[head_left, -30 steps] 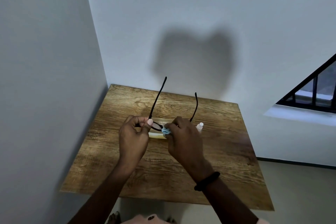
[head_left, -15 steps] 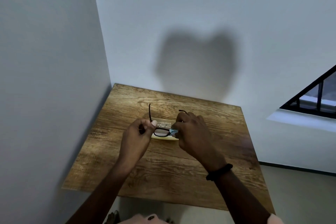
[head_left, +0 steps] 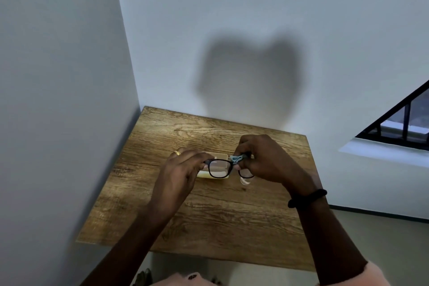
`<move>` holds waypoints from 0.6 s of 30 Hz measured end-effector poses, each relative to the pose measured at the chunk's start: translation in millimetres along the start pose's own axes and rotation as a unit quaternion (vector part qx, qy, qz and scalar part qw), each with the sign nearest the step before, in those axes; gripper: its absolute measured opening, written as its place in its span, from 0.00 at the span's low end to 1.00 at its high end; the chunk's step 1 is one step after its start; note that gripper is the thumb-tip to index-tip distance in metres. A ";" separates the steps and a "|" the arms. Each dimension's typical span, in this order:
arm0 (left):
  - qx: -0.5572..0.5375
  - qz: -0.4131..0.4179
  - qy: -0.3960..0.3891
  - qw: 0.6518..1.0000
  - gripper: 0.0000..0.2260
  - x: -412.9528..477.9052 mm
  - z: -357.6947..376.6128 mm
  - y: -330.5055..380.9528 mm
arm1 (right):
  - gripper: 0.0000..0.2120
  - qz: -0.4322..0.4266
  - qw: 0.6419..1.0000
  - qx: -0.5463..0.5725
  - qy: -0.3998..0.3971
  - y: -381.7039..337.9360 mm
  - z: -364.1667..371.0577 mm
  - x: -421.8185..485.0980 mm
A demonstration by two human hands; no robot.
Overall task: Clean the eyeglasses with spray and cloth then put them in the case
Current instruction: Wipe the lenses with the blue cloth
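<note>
I see two pale walls (head_left: pixel 232 7) meeting in a corner left of centre, and they fill the upper half of the frame. A soft dark shadow (head_left: pixel 248 76) sits on the far one. Below it, the wooden table (head_left: pixel 209 216) takes up the middle and lower centre, pushed into that corner. A barred window (head_left: pixel 404 127) cuts into the right edge.

Both forearms come up from the bottom of the frame and meet over the middle of the table. The left hand (head_left: pixel 178 176) has its fingers curled, and its fingertips pinch the left end of the eyeglasses (head_left: pixel 220 168). The right hand (head_left: pixel 267 160) is also curled. It pinches a small blue cloth (head_left: pixel 237 158) against the top of the frame, just right of the bridge, and covers much of the lens on that side.

The eyeglasses are dark-rimmed and held level between the two hands at the centre of the frame, lenses facing me. I cannot tell whether the arms are folded. Straight behind them, a pale yellowish case (head_left: pixel 202 174) lies on the table. It shows through and around the left lens, and I cannot tell whether the glasses touch it.

A black band (head_left: pixel 307 198) circles the right wrist. A gold ring (head_left: pixel 177 153) shows on a left finger.
</note>
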State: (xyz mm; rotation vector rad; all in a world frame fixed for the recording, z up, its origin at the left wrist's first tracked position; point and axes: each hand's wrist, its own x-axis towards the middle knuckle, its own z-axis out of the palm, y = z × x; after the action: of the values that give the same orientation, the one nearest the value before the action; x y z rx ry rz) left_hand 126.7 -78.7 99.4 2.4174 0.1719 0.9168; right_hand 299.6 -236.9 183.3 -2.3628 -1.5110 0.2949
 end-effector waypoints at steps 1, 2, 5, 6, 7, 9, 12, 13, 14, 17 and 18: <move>0.006 0.002 0.008 1.000 0.11 -0.1 -1.7 1.2 | 0.10 -0.006 1.000 0.001 0.014 -0.5 1.6 -0.9; 0.006 0.002 0.019 1.000 0.11 0.3 -3.4 2.2 | 0.09 -0.012 0.999 0.001 0.031 -1.6 3.5 -1.6; 0.003 -0.016 0.057 0.998 0.11 -0.3 -5.3 4.6 | 0.06 -0.030 0.995 -0.012 0.095 -6.4 10.1 -3.5; 0.006 -0.024 0.070 0.997 0.11 -1.1 -4.1 5.1 | 0.06 -0.028 0.992 -0.014 0.119 -8.2 12.2 -4.3; 0.006 -0.033 0.082 0.996 0.10 -1.5 -2.9 5.6 | 0.06 -0.023 0.989 -0.013 0.143 -10.0 14.5 -5.1; -0.013 -0.053 0.100 0.993 0.10 -1.3 -1.2 6.1 | 0.08 -0.009 0.982 -0.009 0.190 -14.5 18.7 -7.1; -0.051 -0.094 0.118 0.987 0.09 0.0 -1.0 8.5 | 0.08 0.021 0.962 0.021 0.270 -22.2 21.8 -12.2; -0.057 -0.107 0.122 0.985 0.09 0.5 -1.1 9.0 | 0.07 0.034 0.954 0.041 0.294 -24.8 21.3 -14.0; -0.063 -0.117 0.125 0.983 0.09 0.9 -1.5 9.4 | 0.05 0.048 0.948 0.062 0.309 -27.8 20.5 -15.7; -0.072 -0.129 0.129 0.981 0.09 0.4 -2.3 8.8 | 0.05 0.081 0.934 0.150 0.313 -33.7 19.6 -19.5; -0.073 -0.130 0.128 0.980 0.09 0.1 -2.4 8.7 | 0.06 0.088 0.930 0.181 0.308 -35.2 19.5 -20.8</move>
State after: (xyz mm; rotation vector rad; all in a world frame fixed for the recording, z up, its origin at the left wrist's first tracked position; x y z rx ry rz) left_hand 124.7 -84.9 105.6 2.0752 0.4866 1.0734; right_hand 254.6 -239.1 178.4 -2.0211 -0.8670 -0.1196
